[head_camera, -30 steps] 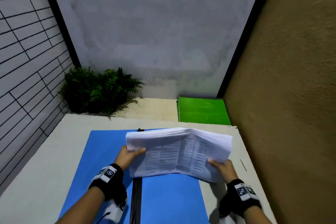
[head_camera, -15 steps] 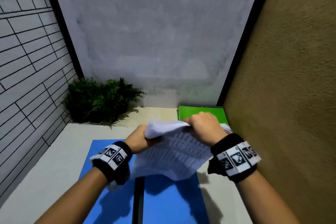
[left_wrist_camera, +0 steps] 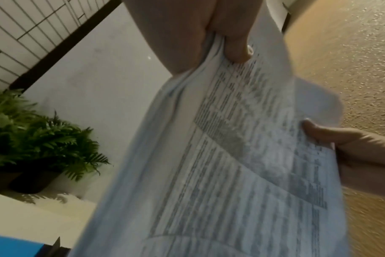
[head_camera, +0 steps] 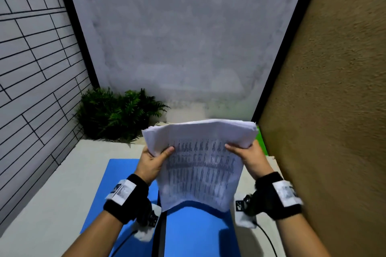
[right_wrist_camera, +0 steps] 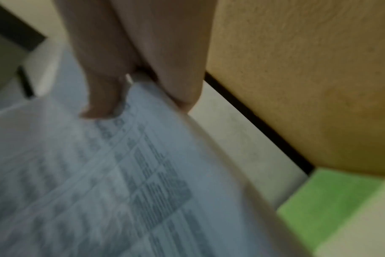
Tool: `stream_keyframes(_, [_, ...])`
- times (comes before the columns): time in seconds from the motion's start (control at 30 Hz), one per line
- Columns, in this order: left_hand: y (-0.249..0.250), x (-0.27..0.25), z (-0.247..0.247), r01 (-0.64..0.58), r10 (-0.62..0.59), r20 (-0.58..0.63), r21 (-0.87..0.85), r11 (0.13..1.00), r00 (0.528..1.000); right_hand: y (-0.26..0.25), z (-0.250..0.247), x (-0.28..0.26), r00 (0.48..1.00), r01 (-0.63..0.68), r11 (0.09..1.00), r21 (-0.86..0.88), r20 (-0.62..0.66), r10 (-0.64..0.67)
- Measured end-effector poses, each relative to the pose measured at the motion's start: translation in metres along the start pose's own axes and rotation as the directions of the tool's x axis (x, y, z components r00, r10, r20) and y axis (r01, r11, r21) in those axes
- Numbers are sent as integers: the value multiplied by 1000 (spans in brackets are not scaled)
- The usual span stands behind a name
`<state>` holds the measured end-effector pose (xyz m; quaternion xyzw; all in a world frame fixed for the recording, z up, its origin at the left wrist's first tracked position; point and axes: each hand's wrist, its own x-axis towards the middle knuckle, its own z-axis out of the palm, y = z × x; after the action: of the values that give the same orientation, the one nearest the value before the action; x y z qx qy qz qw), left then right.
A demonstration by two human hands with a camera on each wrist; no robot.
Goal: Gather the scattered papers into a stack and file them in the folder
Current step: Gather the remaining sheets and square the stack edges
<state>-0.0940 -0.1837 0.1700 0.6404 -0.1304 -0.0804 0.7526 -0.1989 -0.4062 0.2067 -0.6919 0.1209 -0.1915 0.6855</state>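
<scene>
1. Both hands hold the papers (head_camera: 200,165) by their upper corners: the left hand (head_camera: 153,162) pinches the top left corner, thumb on the printed face and fingers behind, and the right hand (head_camera: 251,158) pinches the top right corner the same way. The left wrist view shows the left thumb (left_wrist_camera: 235,45) pressed on the sheaf's edge; the right wrist view, though blurred, shows the right thumb (right_wrist_camera: 101,102) lying on the print.

2. A second ago the papers lay nearly flat between the hands, low over the folder (head_camera: 194,229). Half a second ago the right hand had swung up over the top edge. Now the sheaf hangs upright, printed side toward the person, its bottom edge sagging free above the folder's right half.

3. Judged from this, gathering is done and the sheets are being squared up. The top edges look ragged, so a tap of the bottom edge on the folder seems the likely next need before filing.

4. The folder lies open and flat on the tabletop (head_camera: 41,198), directly below the papers, its dark spine (head_camera: 159,233) beneath the left wrist.

5. Beyond the folder, a green pad (right_wrist_camera: 327,205) sits behind the papers' right corner, and a fern (head_camera: 117,115) stands off to the far left of the folder.
</scene>
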Motion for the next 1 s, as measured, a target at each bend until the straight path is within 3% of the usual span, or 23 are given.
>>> stream_keyframes(0.1, [4, -8, 9, 21, -19, 95, -17, 1000, 995, 9, 6, -8, 987, 93, 995, 27, -133, -88])
stream_keyframes(0.17, [12, -8, 5, -20, 36, 207, -77, 997, 978, 14, 0, -13, 980, 118, 993, 31, -168, -111])
stream_keyframes(0.23, [16, -5, 1, -51, 63, 327, -45, 998, 943, 25, -5, -20, 985, 82, 996, 17, -155, -78])
stream_keyframes(0.3, [9, -6, 1, -9, 0, 390, 20, 1000, 921, 34, -7, -25, 994, -18, 999, 41, -110, 22])
stream_keyframes(0.4, [0, -7, 9, 62, -71, 307, 40, 997, 949, 37, -9, -27, 991, -41, 997, 65, -127, 49])
stream_keyframes(0.53, [17, -1, 7, 12, -11, 222, -6, 1000, 975, 18, -19, -29, 987, 117, 992, 46, -113, -111])
stream_keyframes(0.63, [27, -1, 2, -31, 26, 352, 9, 999, 936, 12, -30, -29, 981, 193, 980, 49, -33, -191])
stream_keyframes(0.73, [27, -3, 3, -75, 17, 502, 96, 992, 864, 13, -31, -23, 987, 160, 987, -25, -11, -161])
stream_keyframes(0.9, [24, 3, 10, -62, -29, 541, 150, 987, 840, 9, -20, -13, 993, 112, 993, -21, 44, -111])
stream_keyframes(1.0, [26, 7, 7, -64, -19, 511, 144, 988, 860, 8, -20, -9, 994, 107, 994, -18, 37, -106])
